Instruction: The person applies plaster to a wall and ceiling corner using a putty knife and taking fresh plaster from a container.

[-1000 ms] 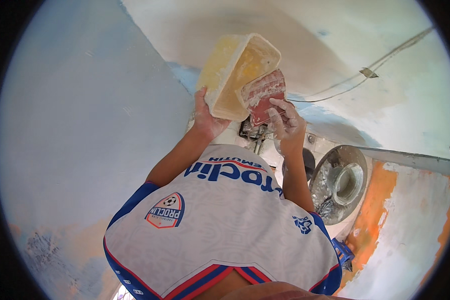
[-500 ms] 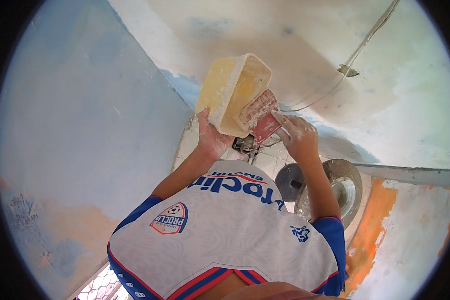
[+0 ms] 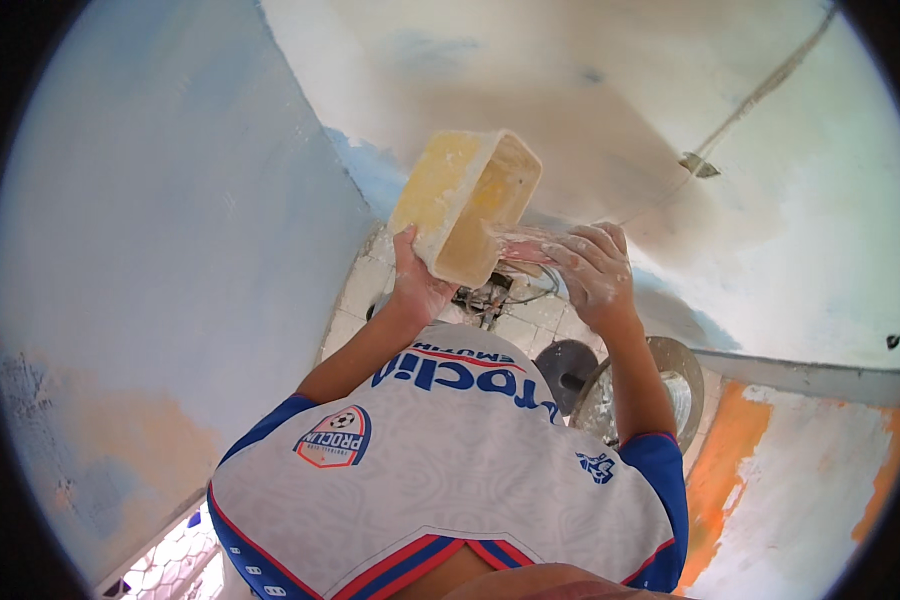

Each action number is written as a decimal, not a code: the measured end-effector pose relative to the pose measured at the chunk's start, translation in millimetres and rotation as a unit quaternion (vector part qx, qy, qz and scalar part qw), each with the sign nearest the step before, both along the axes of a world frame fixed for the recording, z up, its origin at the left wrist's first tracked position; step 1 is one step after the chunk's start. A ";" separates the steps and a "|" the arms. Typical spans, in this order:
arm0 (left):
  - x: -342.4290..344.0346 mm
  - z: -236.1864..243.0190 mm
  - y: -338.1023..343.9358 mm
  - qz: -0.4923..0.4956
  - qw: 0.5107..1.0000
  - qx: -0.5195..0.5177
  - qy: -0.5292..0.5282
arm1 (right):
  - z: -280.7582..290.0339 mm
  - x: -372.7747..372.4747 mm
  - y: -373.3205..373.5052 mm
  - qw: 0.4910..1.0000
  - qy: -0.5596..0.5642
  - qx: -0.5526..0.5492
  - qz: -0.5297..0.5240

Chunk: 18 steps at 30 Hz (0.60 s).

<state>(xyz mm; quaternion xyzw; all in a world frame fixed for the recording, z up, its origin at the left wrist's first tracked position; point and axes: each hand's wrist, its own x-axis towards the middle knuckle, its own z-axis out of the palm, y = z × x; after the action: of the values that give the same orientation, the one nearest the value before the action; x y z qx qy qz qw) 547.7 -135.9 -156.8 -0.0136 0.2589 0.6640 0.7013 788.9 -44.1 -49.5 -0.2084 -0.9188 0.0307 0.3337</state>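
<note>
A yellowish rectangular plastic tub, crusted with pale plaster, is tilted with its mouth toward the right. My left hand grips its near lower corner, thumb along the outer wall. In my right hand is a flat red plastic spreader smeared with white paste, seen nearly edge-on. Its far end reaches into the tub's opening near the rim. White paste coats my right fingers. The bottom of the tub is partly hidden by its walls.
A patchy wall with a cable groove and a small hole stands ahead, a blue-grey wall at left. Below are pale floor tiles, cluttered dark items, and a round plaster-splashed container beside my right forearm.
The spreader has turned from showing its broad red face to nearly edge-on, with my right hand turning along. The tub sits slightly lower in view.
</note>
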 end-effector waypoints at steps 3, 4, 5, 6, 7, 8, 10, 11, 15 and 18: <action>-28.7 -13.7 -7.7 0.016 1.000 -0.007 -0.013 | -3.6 -17.0 2.3 0.985 0.110 -0.133 0.013; -38.6 -16.7 -10.1 0.022 1.000 -0.011 -0.015 | 0.1 -26.5 6.0 0.986 0.112 -0.126 0.021; -49.2 -19.3 -14.6 0.028 0.999 -0.007 -0.014 | 5.8 -35.6 7.2 0.976 0.131 -0.177 0.003; -61.3 -21.6 -19.6 0.017 0.999 -0.011 -0.025 | 11.7 -46.2 9.2 0.962 0.149 -0.227 -0.015; -73.7 -20.4 -20.6 0.003 0.999 -0.011 -0.034 | 19.4 -59.1 14.1 0.963 0.152 -0.221 -0.011; -84.7 -19.0 -23.3 0.005 0.999 -0.005 -0.032 | 27.5 -74.3 19.7 0.956 0.160 -0.246 -0.025; -103.9 -14.1 -28.4 -0.019 1.000 -0.008 -0.024 | 43.5 -104.1 30.2 0.948 0.167 -0.267 -0.036; -113.6 -10.9 -27.6 -0.017 1.000 -0.005 -0.024 | 51.3 -119.0 35.4 0.945 0.151 -0.290 -0.033; -168.6 16.0 -17.7 -0.040 0.998 -0.021 -0.033 | 77.0 -179.0 48.5 0.915 0.141 -0.376 -0.031; -195.4 13.5 -8.6 -0.057 0.996 -0.055 -0.049 | 88.0 -207.3 68.0 0.915 0.177 -0.363 -0.004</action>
<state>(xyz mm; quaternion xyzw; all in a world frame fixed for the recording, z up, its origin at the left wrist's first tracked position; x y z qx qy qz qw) 352.4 -144.4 -143.3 -0.0694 0.2607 0.6068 0.7477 581.6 23.9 38.5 -0.3103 -0.7694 0.3973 0.3923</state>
